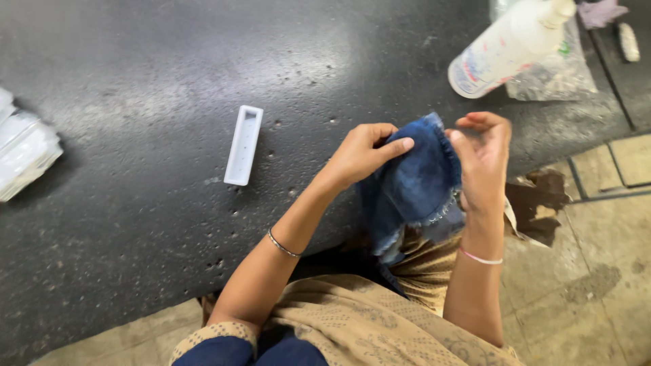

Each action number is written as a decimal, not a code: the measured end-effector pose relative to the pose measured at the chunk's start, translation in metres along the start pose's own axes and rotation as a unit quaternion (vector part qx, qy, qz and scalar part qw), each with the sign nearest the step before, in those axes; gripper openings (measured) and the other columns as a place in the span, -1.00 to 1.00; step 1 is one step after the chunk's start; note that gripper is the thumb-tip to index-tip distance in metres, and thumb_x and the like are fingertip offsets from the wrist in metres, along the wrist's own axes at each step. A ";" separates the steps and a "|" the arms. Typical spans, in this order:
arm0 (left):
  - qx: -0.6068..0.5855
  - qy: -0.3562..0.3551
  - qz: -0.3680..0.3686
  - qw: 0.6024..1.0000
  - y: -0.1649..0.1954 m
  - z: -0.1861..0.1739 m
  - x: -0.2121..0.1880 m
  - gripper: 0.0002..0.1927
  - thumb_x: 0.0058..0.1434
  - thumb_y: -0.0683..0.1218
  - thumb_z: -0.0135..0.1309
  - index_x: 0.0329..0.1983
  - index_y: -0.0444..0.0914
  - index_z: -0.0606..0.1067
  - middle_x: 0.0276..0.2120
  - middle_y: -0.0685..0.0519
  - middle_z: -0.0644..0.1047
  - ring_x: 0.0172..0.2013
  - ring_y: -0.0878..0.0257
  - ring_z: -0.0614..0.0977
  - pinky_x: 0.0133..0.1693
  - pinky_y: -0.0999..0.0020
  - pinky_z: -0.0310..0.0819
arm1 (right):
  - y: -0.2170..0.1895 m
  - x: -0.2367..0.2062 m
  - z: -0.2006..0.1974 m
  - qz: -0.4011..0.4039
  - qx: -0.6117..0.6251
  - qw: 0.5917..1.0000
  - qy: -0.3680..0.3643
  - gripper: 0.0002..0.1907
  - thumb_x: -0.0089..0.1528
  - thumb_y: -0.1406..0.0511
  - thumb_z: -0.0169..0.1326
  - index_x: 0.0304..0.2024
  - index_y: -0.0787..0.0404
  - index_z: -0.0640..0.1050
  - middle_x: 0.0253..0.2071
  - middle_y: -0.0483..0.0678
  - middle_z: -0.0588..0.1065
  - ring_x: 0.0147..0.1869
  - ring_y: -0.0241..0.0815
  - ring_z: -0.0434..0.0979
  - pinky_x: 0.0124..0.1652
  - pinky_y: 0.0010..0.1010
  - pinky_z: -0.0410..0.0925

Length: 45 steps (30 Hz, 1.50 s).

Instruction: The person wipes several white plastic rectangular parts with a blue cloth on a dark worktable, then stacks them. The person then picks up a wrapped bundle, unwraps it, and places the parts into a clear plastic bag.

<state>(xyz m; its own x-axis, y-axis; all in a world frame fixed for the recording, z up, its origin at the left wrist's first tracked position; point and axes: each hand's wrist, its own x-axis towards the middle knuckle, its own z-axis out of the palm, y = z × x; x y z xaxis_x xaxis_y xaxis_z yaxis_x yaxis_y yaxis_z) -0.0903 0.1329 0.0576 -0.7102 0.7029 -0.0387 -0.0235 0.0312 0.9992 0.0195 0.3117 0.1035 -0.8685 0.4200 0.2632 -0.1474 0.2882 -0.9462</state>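
A frayed piece of dark blue denim cloth hangs between both my hands, just above the near edge of the black stone counter. My left hand pinches its upper left edge with thumb and fingers. My right hand grips the cloth's right edge, fingers curled over it. A thin bangle circles each wrist.
A narrow white rectangular tray lies on the counter to the left of my hands. A white squeeze bottle stands at the upper right on a clear plastic bag. More clear packaging sits at the far left. Tiled floor shows at the right.
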 end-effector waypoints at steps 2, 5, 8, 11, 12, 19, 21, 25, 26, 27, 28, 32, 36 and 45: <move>0.036 0.015 0.031 0.999 -0.005 -0.004 -0.007 -0.65 0.22 0.10 0.19 -0.16 -0.28 0.63 -0.37 -0.03 0.68 -0.33 0.26 0.68 -0.23 0.31 0.56 | -0.009 -0.005 0.006 -0.045 -0.016 0.999 -0.022 -0.59 0.41 0.36 0.10 0.26 0.28 0.33 0.27 -0.01 0.35 0.32 -0.21 0.39 0.31 -0.30 0.32; 0.091 0.002 0.106 0.990 -0.009 -0.008 -0.014 -0.64 0.25 0.13 0.16 -0.13 -0.24 0.64 -0.32 -0.08 0.68 -0.30 0.18 0.72 -0.19 0.26 0.57 | -0.016 -0.011 0.012 -0.201 -0.283 0.925 -0.153 -0.52 0.29 0.34 0.10 0.24 0.43 0.42 0.33 0.25 0.33 0.42 0.03 0.29 0.32 -0.20 0.19; 0.104 0.030 0.217 0.970 -0.007 -0.009 -0.024 -0.61 0.30 0.12 0.12 0.03 -0.22 0.59 -0.17 -0.11 0.65 -0.14 -0.02 0.69 -0.10 0.21 0.57 | -0.004 -0.016 0.019 -0.016 -0.144 0.958 -0.245 -0.55 0.42 0.22 0.06 0.29 0.32 0.47 0.20 -0.04 0.47 0.27 -0.24 0.39 0.26 -0.44 0.24; 0.115 0.078 0.119 0.983 -0.006 -0.014 -0.042 -0.63 0.25 0.16 0.14 -0.14 -0.22 0.57 -0.27 -0.04 0.67 -0.22 0.02 0.72 -0.16 0.20 0.57 | 0.018 -0.033 0.022 0.151 -0.014 0.969 -0.197 -0.64 0.49 0.23 0.02 0.23 0.33 0.54 -0.04 -0.13 0.53 -0.02 -0.34 0.45 0.00 -0.51 0.31; 0.113 0.089 0.112 0.983 -0.007 -0.017 -0.049 -0.63 0.24 0.16 0.14 -0.14 -0.21 0.55 -0.28 -0.03 0.67 -0.22 0.03 0.72 -0.16 0.20 0.56 | 0.026 -0.036 0.022 0.184 0.048 0.962 -0.196 -0.66 0.48 0.23 0.03 0.20 0.33 0.54 -0.04 -0.13 0.53 -0.01 -0.35 0.45 0.01 -0.52 0.32; 0.104 0.212 0.115 0.965 -0.006 -0.006 -0.095 -0.71 0.36 0.09 0.10 -0.06 -0.21 0.48 -0.19 0.00 0.62 -0.11 0.07 0.67 -0.04 0.24 0.53 | 0.044 -0.051 0.045 0.232 0.245 0.934 -0.115 -0.86 0.45 0.36 0.04 -0.01 0.34 0.51 0.12 -0.04 0.56 0.15 -0.23 0.50 0.20 -0.39 0.36; 0.160 0.273 0.143 0.938 -0.006 -0.006 -0.110 -0.74 0.38 0.03 0.12 0.00 -0.20 0.46 -0.10 -0.01 0.56 -0.01 0.07 0.62 0.05 0.25 0.48 | 0.042 -0.054 0.052 0.204 0.279 0.935 -0.082 -0.87 0.39 0.35 0.03 -0.09 0.31 0.48 0.21 0.04 0.58 0.27 -0.13 0.54 0.32 -0.28 0.35; 0.278 0.407 0.176 0.852 -0.012 -0.036 -0.141 -0.53 0.33 -0.04 0.22 0.24 -0.17 0.34 0.16 -0.02 0.45 0.21 0.00 0.51 0.26 0.13 0.35 | 0.045 -0.048 0.042 0.160 0.337 0.928 0.005 -0.84 0.29 0.30 0.03 -0.16 0.27 0.48 0.07 0.18 0.57 0.31 0.11 0.60 0.38 -0.01 0.37; 0.299 0.437 0.176 0.830 -0.015 -0.048 -0.145 -0.44 0.31 -0.05 0.25 0.30 -0.18 0.30 0.21 -0.03 0.42 0.25 -0.02 0.48 0.30 0.09 0.32 | 0.047 -0.043 0.033 0.157 0.346 0.925 0.030 -0.83 0.28 0.30 0.04 -0.15 0.28 0.48 0.02 0.18 0.55 0.29 0.17 0.61 0.37 0.06 0.38; 0.309 0.455 0.170 0.817 -0.018 -0.061 -0.149 -0.36 0.25 -0.04 0.26 0.32 -0.22 0.26 0.21 -0.09 0.38 0.24 -0.06 0.46 0.29 0.06 0.31 | 0.050 -0.032 0.021 0.151 0.356 0.922 0.017 -0.85 0.36 0.29 0.02 -0.15 0.28 0.46 -0.02 0.16 0.53 0.25 0.14 0.58 0.36 0.05 0.36; 0.319 0.474 0.163 0.805 -0.022 -0.075 -0.153 -0.28 0.20 -0.03 0.28 0.34 -0.26 0.21 0.21 -0.15 0.34 0.22 -0.10 0.43 0.28 0.03 0.31 | 0.053 -0.022 0.011 0.154 0.359 0.920 0.013 -0.85 0.36 0.29 0.04 -0.15 0.28 0.47 -0.02 0.15 0.53 0.23 0.11 0.57 0.34 0.01 0.36; 0.291 0.469 0.088 0.829 -0.039 -0.100 -0.166 -0.23 0.06 -0.07 0.34 0.30 -0.30 0.27 0.13 -0.19 0.39 0.12 -0.14 0.47 0.10 0.04 0.41 | 0.061 0.008 -0.010 0.194 -0.024 0.980 0.021 -0.82 0.38 0.30 0.12 -0.13 0.32 0.49 -0.05 0.12 0.53 0.14 0.01 0.54 0.25 -0.12 0.37; 0.257 0.458 0.026 0.850 -0.051 -0.100 -0.167 -0.42 0.16 -0.11 0.29 0.21 -0.22 0.35 -0.06 -0.04 0.46 -0.01 0.04 0.57 0.00 0.14 0.50 | 0.053 0.011 0.029 0.027 -0.376 0.926 0.026 -0.79 0.39 0.30 0.21 -0.12 0.35 0.52 -0.07 0.08 0.54 0.05 -0.10 0.50 0.16 -0.26 0.38; 0.246 0.458 0.051 0.853 -0.057 -0.105 -0.171 -0.47 0.16 -0.11 0.30 0.14 -0.25 0.34 -0.07 -0.05 0.45 -0.05 0.04 0.53 -0.02 0.14 0.45 | 0.067 -0.010 0.157 -0.090 -0.197 0.974 -0.069 -0.76 0.42 0.33 0.34 -0.10 0.30 0.52 -0.08 -0.04 0.56 0.01 -0.27 0.50 0.13 -0.44 0.37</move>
<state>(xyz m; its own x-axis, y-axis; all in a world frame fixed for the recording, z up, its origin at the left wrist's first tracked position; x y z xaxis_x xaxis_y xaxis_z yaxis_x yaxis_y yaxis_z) -0.0415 -0.0632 0.0080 -0.9475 -0.1235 0.2951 0.2100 0.4558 0.8650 -0.0558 0.1917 0.0080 -0.9049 0.2208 0.3638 -0.1327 0.6659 -0.7342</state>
